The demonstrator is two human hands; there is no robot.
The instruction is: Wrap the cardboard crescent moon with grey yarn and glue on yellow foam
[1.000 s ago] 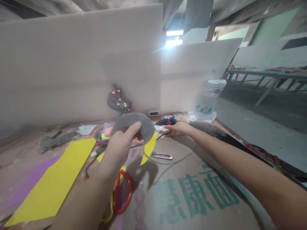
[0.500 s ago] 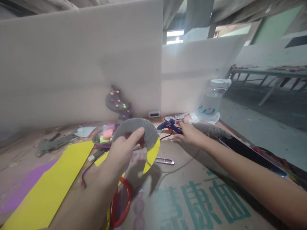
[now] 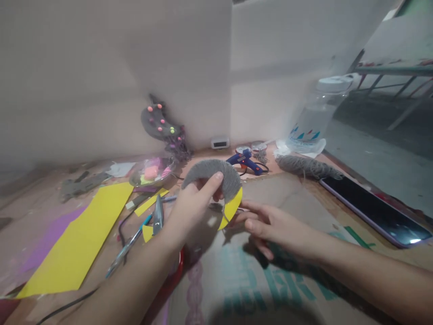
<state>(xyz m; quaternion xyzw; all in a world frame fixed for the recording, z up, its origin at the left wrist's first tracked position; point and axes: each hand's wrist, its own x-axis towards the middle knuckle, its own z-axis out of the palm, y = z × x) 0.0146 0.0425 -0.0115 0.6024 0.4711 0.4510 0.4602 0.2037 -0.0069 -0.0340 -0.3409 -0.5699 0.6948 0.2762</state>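
Note:
In the head view, my left hand pinches a crescent moon shape wrapped in grey yarn, thumb on its front face. The crescent's lower tip is bare yellow, with a grey yarn end running down across it. Close beside this tip is my right hand, fingers loosely apart and no object visible in them. Whether its fingertips touch the tip I cannot tell. Behind the crescent rests a blue glue gun with a small red light on.
A grey yarn skein, a phone and a water bottle line the right side. Yellow sheet, pen and red-handled scissors lie left. A decorated grey moon leans against the back wall.
My right hand has left the glue gun and come back toward the crescent's yellow tip. My left hand still holds the crescent. The view has tilted downward.

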